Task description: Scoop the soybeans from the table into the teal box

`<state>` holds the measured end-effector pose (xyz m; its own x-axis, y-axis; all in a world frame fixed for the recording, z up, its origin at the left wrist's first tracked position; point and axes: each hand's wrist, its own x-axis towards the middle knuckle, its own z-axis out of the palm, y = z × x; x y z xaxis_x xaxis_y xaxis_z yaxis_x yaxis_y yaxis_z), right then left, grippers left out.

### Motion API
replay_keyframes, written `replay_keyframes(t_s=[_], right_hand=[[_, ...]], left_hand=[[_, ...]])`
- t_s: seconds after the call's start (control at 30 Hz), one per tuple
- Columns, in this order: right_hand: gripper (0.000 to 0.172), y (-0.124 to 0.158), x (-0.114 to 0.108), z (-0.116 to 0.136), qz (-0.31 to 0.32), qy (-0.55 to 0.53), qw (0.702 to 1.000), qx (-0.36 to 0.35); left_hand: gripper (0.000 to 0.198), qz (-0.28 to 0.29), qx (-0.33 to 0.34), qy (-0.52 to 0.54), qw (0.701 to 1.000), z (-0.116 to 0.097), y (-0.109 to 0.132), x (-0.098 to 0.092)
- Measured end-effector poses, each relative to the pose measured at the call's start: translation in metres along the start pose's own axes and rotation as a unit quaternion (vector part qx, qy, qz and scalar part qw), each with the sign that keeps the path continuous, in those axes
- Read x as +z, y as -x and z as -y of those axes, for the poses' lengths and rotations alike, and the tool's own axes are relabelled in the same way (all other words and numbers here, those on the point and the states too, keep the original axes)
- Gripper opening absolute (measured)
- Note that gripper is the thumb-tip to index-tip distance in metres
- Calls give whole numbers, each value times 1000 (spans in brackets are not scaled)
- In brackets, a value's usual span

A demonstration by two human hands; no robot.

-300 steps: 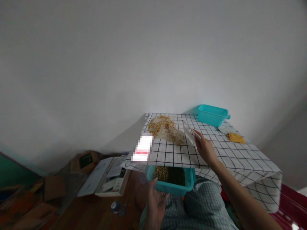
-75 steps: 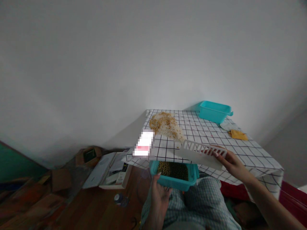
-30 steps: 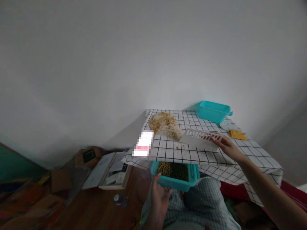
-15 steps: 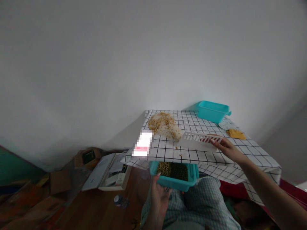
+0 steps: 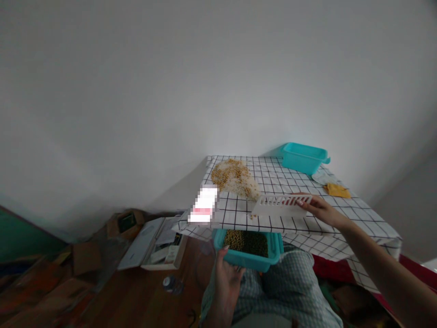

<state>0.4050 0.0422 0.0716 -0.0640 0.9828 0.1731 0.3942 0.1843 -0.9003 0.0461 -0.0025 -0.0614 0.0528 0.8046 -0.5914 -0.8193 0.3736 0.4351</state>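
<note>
Clearly, the white board [image 5: 278, 209] looks thin, light and stiff, like hard plastic, so it should not bend much, but its smooth face may be a bit slippery. The row of slots along its top looks like a good place to hold. It is on the near part of the worktop [image 5: 273, 175], long side across, its left end close to the near right tip of the messy pile [image 5: 234, 177] of beans and tiny bits. The right hand [image 5: 317, 209] is clamped on the board's right end. The left hand [image 5: 228, 275] grips the bean box [image 5: 251, 263] just below the near edge, thumb on its near left side. With yellow beans on the left and dark green ones on the right, that box is likely heavier and best kept flat. Far right sit another blue box [image 5: 300, 163] and a yellow cloth [image 5: 337, 190]. Ten seconds ago the board pointed toward the far side; now it goes left to right. The yellow cloth has stayed put.
</note>
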Motion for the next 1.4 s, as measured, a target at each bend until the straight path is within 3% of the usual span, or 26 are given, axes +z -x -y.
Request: replay_keyframes(t_s=[0.2, 0.5, 1.0, 1.3, 1.4], right_hand=[[66, 6, 2, 6, -8, -8, 1000, -5], [63, 25, 10, -2, -72, -35, 997, -10], [65, 30, 29, 14, -57, -55, 997, -3], [60, 43, 31, 23, 25, -48, 998, 18], [57, 45, 31, 24, 26, -54, 998, 17]], left_hand=[[46, -1, -2, -2, 1000, -2, 2, 0], [48, 9, 1, 8, 1000, -2, 4, 2], [55, 12, 12, 6, 1000, 2, -1, -4], [48, 1, 7, -1, 1000, 2, -1, -1], [46, 2, 10, 0, 1000, 2, -1, -3]])
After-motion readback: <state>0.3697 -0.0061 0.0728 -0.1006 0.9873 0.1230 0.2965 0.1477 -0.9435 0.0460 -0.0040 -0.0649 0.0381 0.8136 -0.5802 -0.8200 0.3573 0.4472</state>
